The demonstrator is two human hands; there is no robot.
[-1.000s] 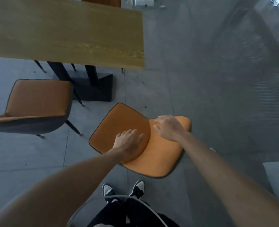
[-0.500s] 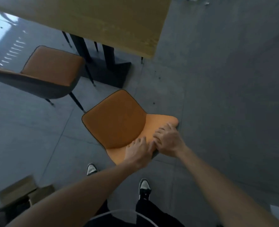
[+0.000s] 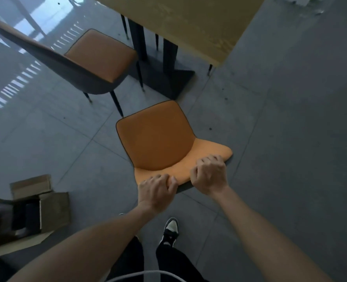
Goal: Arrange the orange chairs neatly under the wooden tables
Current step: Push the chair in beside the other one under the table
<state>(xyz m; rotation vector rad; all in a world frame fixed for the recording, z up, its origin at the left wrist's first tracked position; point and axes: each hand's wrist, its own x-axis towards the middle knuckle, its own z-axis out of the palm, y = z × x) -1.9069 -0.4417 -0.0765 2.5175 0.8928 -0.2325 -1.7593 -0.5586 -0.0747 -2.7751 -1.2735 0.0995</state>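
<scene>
Orange chair (image 3: 156,137) stands on the grey floor (image 3: 290,139), just short of the wooden bench (image 3: 199,23), seat facing the bench's black base (image 3: 168,78). Left hand (image 3: 156,192) and right hand (image 3: 210,176) each have their grip clamped on the backrest's top edge. A second orange chair (image 3: 99,53) stands to the left, beside the bench.
</scene>
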